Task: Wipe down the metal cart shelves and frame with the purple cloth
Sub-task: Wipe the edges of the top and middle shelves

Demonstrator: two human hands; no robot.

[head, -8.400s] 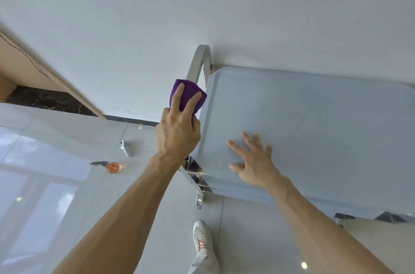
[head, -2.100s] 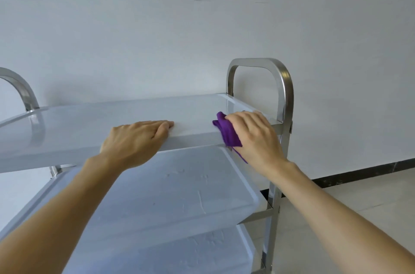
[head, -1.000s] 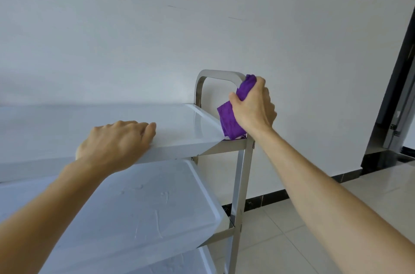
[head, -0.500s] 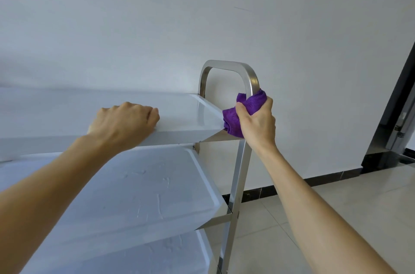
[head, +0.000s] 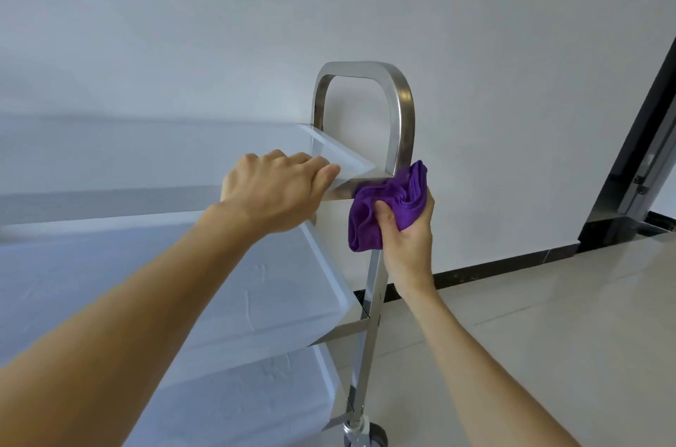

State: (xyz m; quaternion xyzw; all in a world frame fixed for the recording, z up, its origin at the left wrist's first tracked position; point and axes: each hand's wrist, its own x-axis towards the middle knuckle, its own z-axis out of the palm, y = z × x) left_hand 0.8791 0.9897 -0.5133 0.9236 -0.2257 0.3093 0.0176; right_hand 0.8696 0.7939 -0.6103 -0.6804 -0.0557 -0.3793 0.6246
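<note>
The metal cart [head: 369, 304] stands against a white wall, with three pale shelves and a steel loop handle [head: 398, 106] at its right end. My right hand [head: 408, 238] grips the bunched purple cloth [head: 387, 205] around the near upright post, just below the top shelf's corner. My left hand [head: 278, 190] rests over the front edge of the top shelf [head: 146, 157], fingers curled over the rim. The middle shelf [head: 256, 285] and the lower shelf [head: 237, 395] sit below my left forearm.
A caster wheel [head: 369, 441] shows at the foot of the post. Glossy floor tiles [head: 548, 318] spread to the right. A dark door frame [head: 636, 139] stands at the far right, with black skirting [head: 504, 263] along the wall.
My right hand has slid the cloth down the post, from the handle's curve to below the top shelf's corner. My left hand stays on the top shelf's edge. The view has tilted down.
</note>
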